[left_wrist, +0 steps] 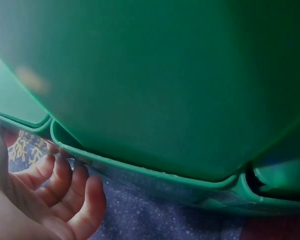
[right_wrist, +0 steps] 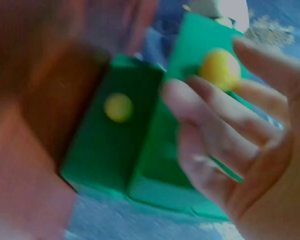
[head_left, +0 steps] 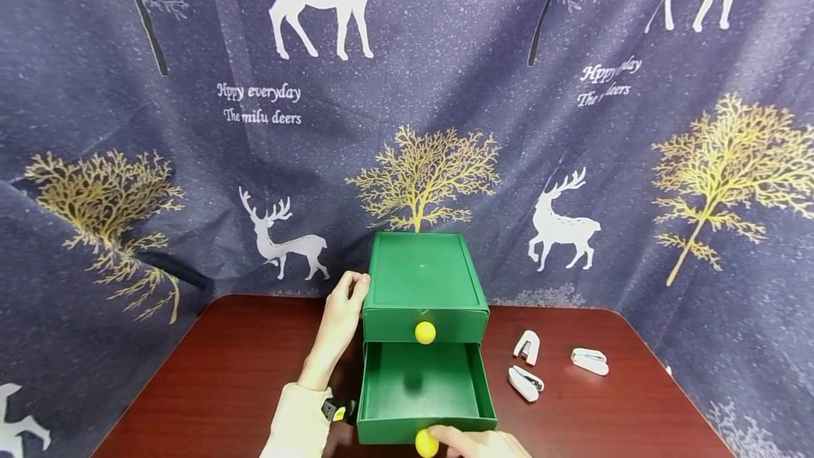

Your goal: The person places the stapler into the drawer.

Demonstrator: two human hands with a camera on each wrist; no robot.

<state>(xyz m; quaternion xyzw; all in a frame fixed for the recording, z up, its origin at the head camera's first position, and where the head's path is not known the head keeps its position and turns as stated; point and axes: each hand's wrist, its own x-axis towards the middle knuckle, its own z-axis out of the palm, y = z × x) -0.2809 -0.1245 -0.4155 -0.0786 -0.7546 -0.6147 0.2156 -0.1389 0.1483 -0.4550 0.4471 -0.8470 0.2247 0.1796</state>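
A green two-drawer box (head_left: 422,271) stands at the middle of the table. Its lower drawer (head_left: 420,380) is pulled out, with a bare floor showing inside; the upper drawer with its yellow knob (head_left: 425,333) is closed. My right hand (head_left: 480,442) pinches the lower drawer's yellow knob (head_left: 427,443) between thumb and forefinger, the other fingers lying loosely beside it in the right wrist view. On the box's left side, my left hand (head_left: 343,309) rests its fingertips near the top edge. Bent fingers (left_wrist: 60,182) appear along the green rim in the left wrist view.
Three white staplers lie on the table to the right of the box: one stapler (head_left: 526,347) nearer the back, one stapler (head_left: 525,383) in front of it, another stapler (head_left: 590,361) farther right. A dark blue patterned cloth (head_left: 445,90) hangs behind the reddish-brown table (head_left: 242,366).
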